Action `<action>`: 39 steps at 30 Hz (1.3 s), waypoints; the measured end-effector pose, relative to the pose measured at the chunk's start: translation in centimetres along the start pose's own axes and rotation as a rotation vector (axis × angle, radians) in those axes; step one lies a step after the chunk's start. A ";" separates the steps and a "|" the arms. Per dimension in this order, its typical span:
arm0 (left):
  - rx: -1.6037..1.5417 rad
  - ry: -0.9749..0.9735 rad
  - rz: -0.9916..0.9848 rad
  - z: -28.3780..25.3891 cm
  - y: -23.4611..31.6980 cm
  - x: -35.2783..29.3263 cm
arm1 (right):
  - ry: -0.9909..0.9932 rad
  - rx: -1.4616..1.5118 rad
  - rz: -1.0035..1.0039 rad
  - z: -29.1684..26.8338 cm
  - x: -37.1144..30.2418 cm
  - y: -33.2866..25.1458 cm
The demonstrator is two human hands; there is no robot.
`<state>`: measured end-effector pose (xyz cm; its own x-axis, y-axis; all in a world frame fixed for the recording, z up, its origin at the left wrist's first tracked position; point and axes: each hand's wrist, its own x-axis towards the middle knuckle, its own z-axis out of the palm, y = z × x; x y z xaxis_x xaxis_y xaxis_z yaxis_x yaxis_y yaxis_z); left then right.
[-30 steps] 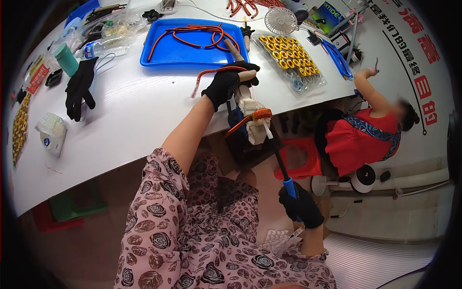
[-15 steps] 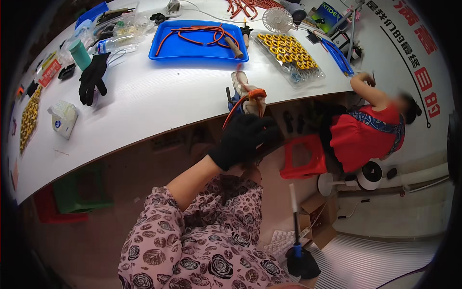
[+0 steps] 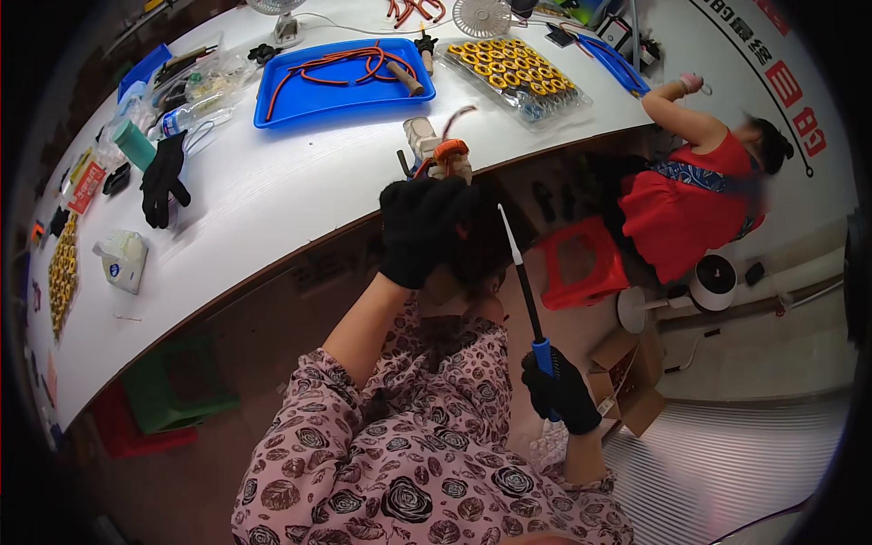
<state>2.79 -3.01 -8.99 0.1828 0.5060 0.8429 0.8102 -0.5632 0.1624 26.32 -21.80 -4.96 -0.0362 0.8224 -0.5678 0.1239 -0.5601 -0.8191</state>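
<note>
My left hand [image 3: 427, 227], in a black glove, is closed just below a pale clamp-like fixture [image 3: 421, 136] at the table's front edge. An orange ring [image 3: 450, 148] sits on that fixture, and a thin reddish cable [image 3: 460, 116] curves up behind it. The glove hides what its fingers hold. Lower and to the right, my right hand [image 3: 560, 392], also black-gloved, grips the blue handle of a long rod-shaped tool [image 3: 527, 295]. Its black shaft ends in a whitish pointed tip, which points up and left, apart from the left hand.
On the white table [image 3: 272, 195] are a blue tray [image 3: 300, 109] of orange cables, a pack of yellow ring-shaped parts [image 3: 520, 77], a loose black glove [image 3: 164, 182] and a tissue pack [image 3: 123, 261]. A red stool [image 3: 581, 272] and a person in red [image 3: 677, 213] are at the right.
My right hand has raised the rod tool up toward the left hand. The left hand has shifted nearer the fixture. The whole view has swung slightly to the right.
</note>
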 end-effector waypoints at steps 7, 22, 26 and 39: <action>-0.476 -0.325 -0.601 -3.9 4.7 -2.6 | 0.016 -0.257 -0.029 1.0 0.2 -0.4; -1.079 -0.299 -0.858 -3.9 4.6 -4.0 | 0.052 -0.611 -0.302 0.6 0.2 2.9; -0.940 -0.612 -0.818 -5.1 2.9 -3.0 | 0.032 -0.365 -0.010 1.2 -1.7 2.3; -0.207 -0.233 0.253 -1.6 0.5 0.3 | -0.288 0.428 0.247 -4.1 -5.9 7.3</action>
<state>2.41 -4.15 -7.82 0.5025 0.4559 0.7346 0.5984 -0.7966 0.0851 31.52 -30.32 -7.20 -0.3337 0.6349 -0.6968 -0.2470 -0.7722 -0.5854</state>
